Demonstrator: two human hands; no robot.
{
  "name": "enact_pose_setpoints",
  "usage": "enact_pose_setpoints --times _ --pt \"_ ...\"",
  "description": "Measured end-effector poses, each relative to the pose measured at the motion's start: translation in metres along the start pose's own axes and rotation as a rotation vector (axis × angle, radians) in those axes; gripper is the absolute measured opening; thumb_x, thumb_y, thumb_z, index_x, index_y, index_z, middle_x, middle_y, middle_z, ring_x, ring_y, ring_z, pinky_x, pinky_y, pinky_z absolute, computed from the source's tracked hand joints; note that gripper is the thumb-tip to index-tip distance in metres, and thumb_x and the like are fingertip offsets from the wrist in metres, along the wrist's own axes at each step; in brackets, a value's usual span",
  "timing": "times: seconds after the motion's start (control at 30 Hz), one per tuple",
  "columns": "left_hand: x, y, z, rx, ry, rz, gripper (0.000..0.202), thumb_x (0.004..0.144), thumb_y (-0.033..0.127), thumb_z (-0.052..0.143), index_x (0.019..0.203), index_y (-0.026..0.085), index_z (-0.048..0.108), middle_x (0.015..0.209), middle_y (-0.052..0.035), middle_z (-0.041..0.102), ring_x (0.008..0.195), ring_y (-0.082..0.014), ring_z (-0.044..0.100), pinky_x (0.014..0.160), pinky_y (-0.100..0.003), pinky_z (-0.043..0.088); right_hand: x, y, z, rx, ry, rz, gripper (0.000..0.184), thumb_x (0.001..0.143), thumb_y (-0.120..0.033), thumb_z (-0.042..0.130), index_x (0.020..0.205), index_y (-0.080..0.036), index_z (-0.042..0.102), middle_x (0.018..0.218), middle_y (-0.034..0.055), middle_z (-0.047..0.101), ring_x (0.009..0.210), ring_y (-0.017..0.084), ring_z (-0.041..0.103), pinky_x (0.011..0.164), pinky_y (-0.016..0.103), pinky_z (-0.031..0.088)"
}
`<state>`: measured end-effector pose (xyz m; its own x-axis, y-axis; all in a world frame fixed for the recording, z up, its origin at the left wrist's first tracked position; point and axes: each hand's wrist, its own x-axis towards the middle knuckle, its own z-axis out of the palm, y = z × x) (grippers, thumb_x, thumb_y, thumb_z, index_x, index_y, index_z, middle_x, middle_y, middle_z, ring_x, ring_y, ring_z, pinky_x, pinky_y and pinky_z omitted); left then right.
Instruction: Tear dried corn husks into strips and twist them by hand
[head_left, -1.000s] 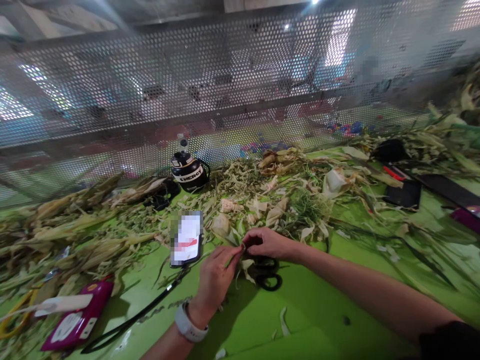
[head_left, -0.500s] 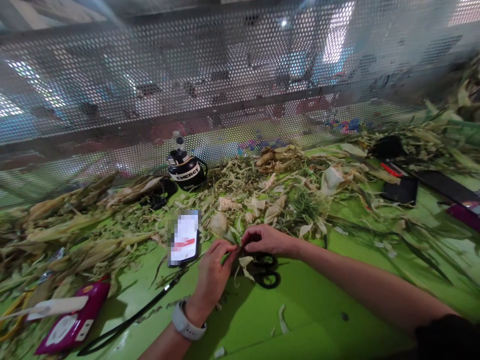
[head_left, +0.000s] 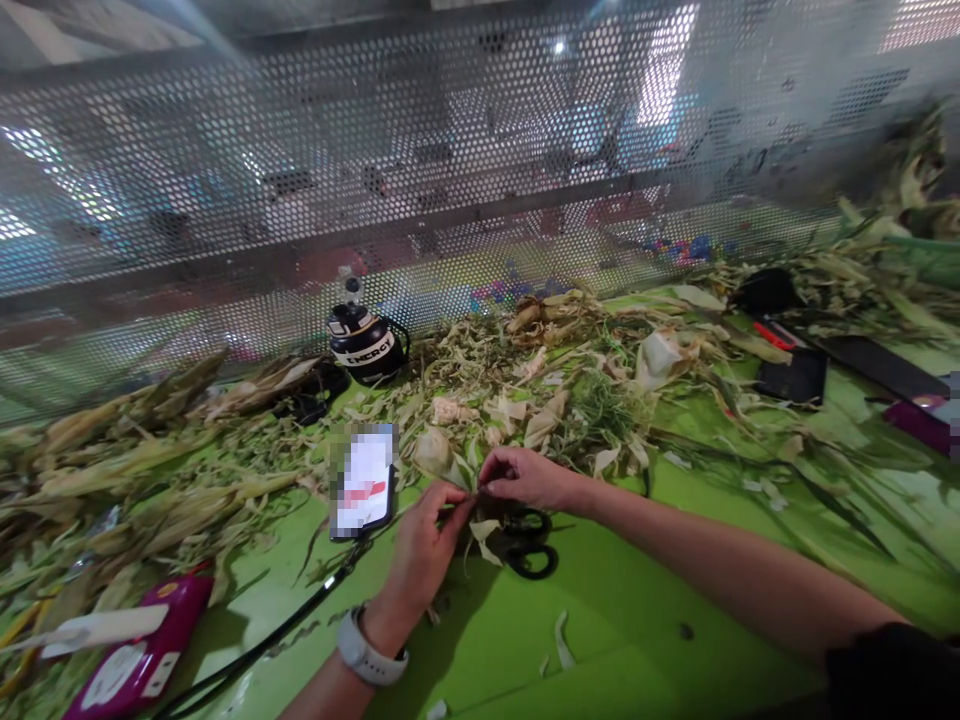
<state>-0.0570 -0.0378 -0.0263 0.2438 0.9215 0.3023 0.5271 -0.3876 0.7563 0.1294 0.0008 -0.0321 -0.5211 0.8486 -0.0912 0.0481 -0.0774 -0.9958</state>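
Note:
My left hand (head_left: pixel 424 535), with a light grey watch (head_left: pixel 367 648) on its wrist, is pinched at thumb and forefinger. My right hand (head_left: pixel 525 478) meets it there, its fingertips closed too. Between them they grip a piece of corn husk (head_left: pixel 486 540), whose pale curled end hangs below the fingertips; the gripped part is too small to make out. Just under the right hand lie black-handled scissors (head_left: pixel 532 562), their blades hidden. Beyond the left fingertips rests a pale rounded husk bundle (head_left: pixel 433 453).
A lit phone (head_left: pixel 364 485) lies left of my hands, near a black strap (head_left: pixel 277 625) and a magenta power bank (head_left: pixel 142 650). Behind are loose husks (head_left: pixel 480 350), a black "ENERGY" bottle (head_left: pixel 365 345) and a perforated metal screen (head_left: pixel 450 180). Dark phones (head_left: pixel 791 375) lie right on the green table (head_left: pixel 637 620).
The view has shifted slightly, so the scene sits a little further left. Both hands keep their pinch at the same spot, with hardly any finger movement.

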Motion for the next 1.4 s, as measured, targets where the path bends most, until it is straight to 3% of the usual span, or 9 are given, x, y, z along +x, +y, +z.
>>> enact_pose_setpoints --times 0.17,0.3,0.5,0.8,0.97,1.1,1.23,1.4 --pt "0.0001 0.0016 -0.0004 -0.009 -0.006 -0.021 0.018 0.082 0.033 0.053 0.074 0.018 0.057 0.071 -0.0021 0.062 0.067 -0.0158 0.058 0.062 -0.027 0.049 -0.0017 -0.0002 -0.002 -0.012 -0.121 -0.041 0.019 0.07 -0.02 0.067 0.086 -0.015 0.059 0.077 -0.0016 0.062 0.069 0.01 0.056 0.067 0.024 0.044" --pt "0.0006 -0.0004 -0.0012 -0.011 -0.035 -0.054 0.019 0.082 0.035 0.053 0.074 0.018 0.056 0.072 -0.002 0.062 0.067 -0.0159 0.059 0.061 -0.027 0.049 -0.0006 -0.001 -0.0003 -0.001 -0.125 -0.018 0.02 0.068 -0.024 0.07 0.081 -0.015 0.059 0.074 -0.0023 0.061 0.067 0.01 0.056 0.067 0.024 0.044" --pt "0.0021 -0.0024 -0.0028 -0.024 -0.051 -0.071 0.02 0.082 0.036 0.052 0.074 0.018 0.056 0.072 -0.0023 0.062 0.068 -0.0163 0.059 0.064 -0.028 0.05 0.0013 0.0008 0.0025 -0.058 -0.081 -0.034 0.02 0.068 -0.028 0.07 0.076 -0.015 0.058 0.07 -0.0024 0.06 0.065 0.01 0.054 0.063 0.023 0.042" --pt "0.0026 -0.0011 -0.0028 -0.038 -0.075 -0.091 0.021 0.083 0.037 0.052 0.074 0.018 0.055 0.07 -0.0021 0.061 0.066 -0.016 0.058 0.063 -0.027 0.049 -0.0001 0.0005 0.0028 -0.206 0.047 -0.048 0.009 0.071 -0.018 0.063 0.075 -0.016 0.056 0.065 -0.0042 0.054 0.061 0.01 0.049 0.057 0.021 0.039" --pt "0.0027 -0.0005 -0.0034 -0.026 -0.083 -0.097 0.021 0.084 0.036 0.051 0.074 0.018 0.055 0.071 -0.0025 0.062 0.066 -0.0162 0.058 0.063 -0.027 0.048 -0.0019 -0.003 0.005 -0.079 0.108 0.004 0.01 0.074 -0.02 0.06 0.078 -0.018 0.051 0.064 -0.0037 0.055 0.059 0.011 0.053 0.055 0.022 0.041" --pt "0.003 -0.0006 -0.004 0.008 -0.075 -0.076 0.022 0.084 0.036 0.05 0.073 0.018 0.055 0.07 -0.0022 0.062 0.065 -0.0161 0.057 0.061 -0.027 0.046 -0.0038 -0.0068 0.0035 0.0 0.046 0.047 0.021 0.069 -0.01 0.058 0.088 -0.018 0.051 0.063 -0.005 0.055 0.057 0.01 0.056 0.052 0.02 0.04" --pt "0.0033 -0.0007 -0.0044 0.019 -0.08 -0.073 0.022 0.085 0.036 0.049 0.073 0.018 0.055 0.07 -0.0024 0.061 0.064 -0.0162 0.057 0.061 -0.027 0.045 -0.0036 -0.0056 0.0031 -0.129 0.007 -0.003 0.024 0.073 -0.013 0.059 0.097 -0.017 0.055 0.06 -0.0063 0.052 0.054 0.009 0.051 0.049 0.019 0.037" --pt "0.0031 -0.0014 -0.0034 0.013 -0.079 -0.086 0.02 0.084 0.034 0.05 0.073 0.018 0.055 0.071 -0.0029 0.061 0.066 -0.0164 0.057 0.062 -0.027 0.045 -0.0023 -0.0053 0.0034 -0.334 0.099 -0.133 0.004 0.079 -0.015 0.058 0.082 -0.016 0.061 0.073 -0.0001 0.059 0.065 0.012 0.056 0.061 0.024 0.045"
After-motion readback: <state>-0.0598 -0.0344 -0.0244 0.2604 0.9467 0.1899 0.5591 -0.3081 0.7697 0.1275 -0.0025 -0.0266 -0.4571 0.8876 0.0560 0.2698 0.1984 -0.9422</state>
